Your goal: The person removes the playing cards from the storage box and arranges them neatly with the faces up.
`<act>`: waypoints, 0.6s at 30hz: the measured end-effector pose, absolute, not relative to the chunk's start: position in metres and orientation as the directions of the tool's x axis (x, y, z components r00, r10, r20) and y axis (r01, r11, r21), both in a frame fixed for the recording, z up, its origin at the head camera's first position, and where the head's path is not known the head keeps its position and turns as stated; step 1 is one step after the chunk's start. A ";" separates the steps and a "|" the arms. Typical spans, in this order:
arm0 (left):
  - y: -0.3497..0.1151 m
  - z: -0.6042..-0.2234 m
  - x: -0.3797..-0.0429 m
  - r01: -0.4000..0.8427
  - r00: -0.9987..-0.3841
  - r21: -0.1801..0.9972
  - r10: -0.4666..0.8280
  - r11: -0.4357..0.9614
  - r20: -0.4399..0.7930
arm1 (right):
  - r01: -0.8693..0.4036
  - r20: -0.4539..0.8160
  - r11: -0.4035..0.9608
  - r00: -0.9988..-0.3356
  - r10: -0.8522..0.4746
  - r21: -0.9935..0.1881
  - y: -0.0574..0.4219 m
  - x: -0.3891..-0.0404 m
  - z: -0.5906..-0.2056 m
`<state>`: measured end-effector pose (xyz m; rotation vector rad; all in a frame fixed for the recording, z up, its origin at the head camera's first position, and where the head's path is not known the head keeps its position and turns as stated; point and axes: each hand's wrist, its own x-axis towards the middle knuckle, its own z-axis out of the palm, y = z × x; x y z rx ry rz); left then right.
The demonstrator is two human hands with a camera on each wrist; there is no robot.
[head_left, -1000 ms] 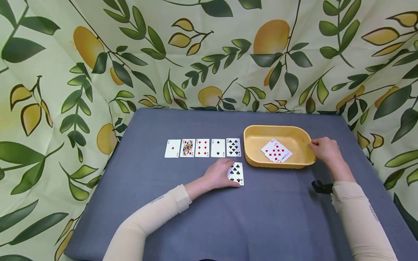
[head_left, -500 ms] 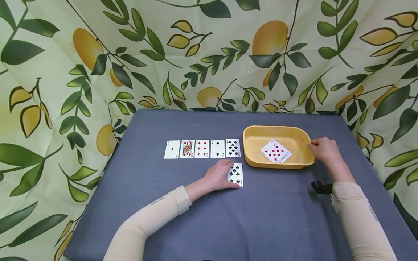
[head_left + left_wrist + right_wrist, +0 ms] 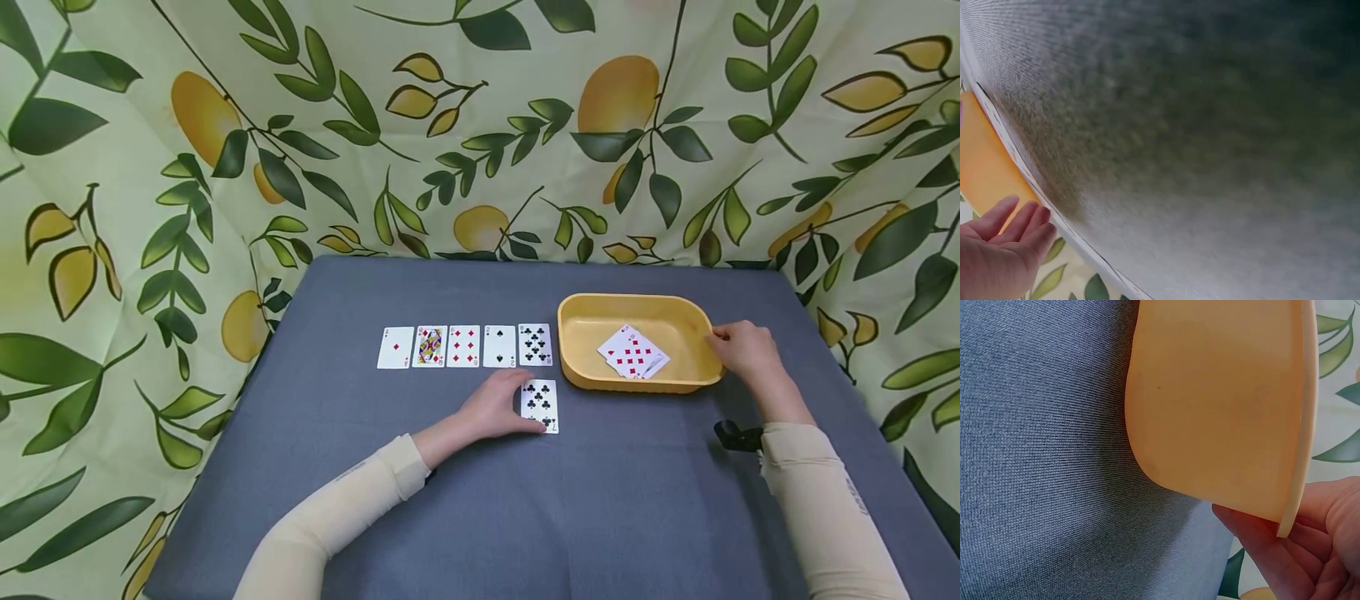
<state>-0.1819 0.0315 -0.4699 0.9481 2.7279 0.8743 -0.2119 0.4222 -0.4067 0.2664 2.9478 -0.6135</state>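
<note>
My left hand (image 3: 491, 407) is spread beside a seven of clubs (image 3: 540, 407), its fingertips by the top edge and its thumb over the bottom edge. That card lies face up on the blue-grey table. In the left wrist view the left hand (image 3: 1007, 256) has fairly straight fingers; the card is hidden there. My right hand (image 3: 742, 348) pinches the right rim of a yellow plastic tray (image 3: 573, 371) between thumb and fingers. The right wrist view shows the right hand (image 3: 1322, 550) on the corner of the tray (image 3: 1216, 406). Several playing cards (image 3: 633, 352) lie inside.
Behind the left hand runs a row of face-up cards: an ace of diamonds (image 3: 395, 347), a queen (image 3: 430, 347), a six of diamonds (image 3: 463, 347), a two of spades (image 3: 499, 347) and an eight of clubs (image 3: 535, 345). Patterned cloth (image 3: 352, 192) hangs around the table (image 3: 420, 542).
The left hand has shifted slightly left off the seven of clubs, showing more of its left side. The right hand and tray stay as they were; the head view has tilted slightly.
</note>
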 end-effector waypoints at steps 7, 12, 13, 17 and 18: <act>0.024 -0.465 -0.187 0.464 -0.824 0.691 0.556 0.554 0.107 | 0.204 -0.146 0.902 -0.976 0.159 -0.381 0.422 -0.211 -0.407; 0.021 -0.461 -0.193 0.422 -0.842 0.782 0.519 0.459 0.149 | 0.209 -0.147 0.900 -0.975 0.164 -0.383 0.422 -0.211 -0.408; 0.021 -0.460 -0.194 0.415 -0.842 0.798 0.516 0.436 0.157 | 0.209 -0.147 0.900 -0.975 0.164 -0.382 0.422 -0.211 -0.408; 0.023 -0.455 -0.200 0.380 -0.845 0.862 0.506 0.336 0.175 | 0.208 -0.150 0.900 -0.975 0.162 -0.384 0.422 -0.212 -0.408; 0.023 -0.453 -0.201 0.367 -0.847 0.874 0.503 0.319 0.172 | 0.206 -0.148 0.901 -0.976 0.160 -0.383 0.422 -0.212 -0.407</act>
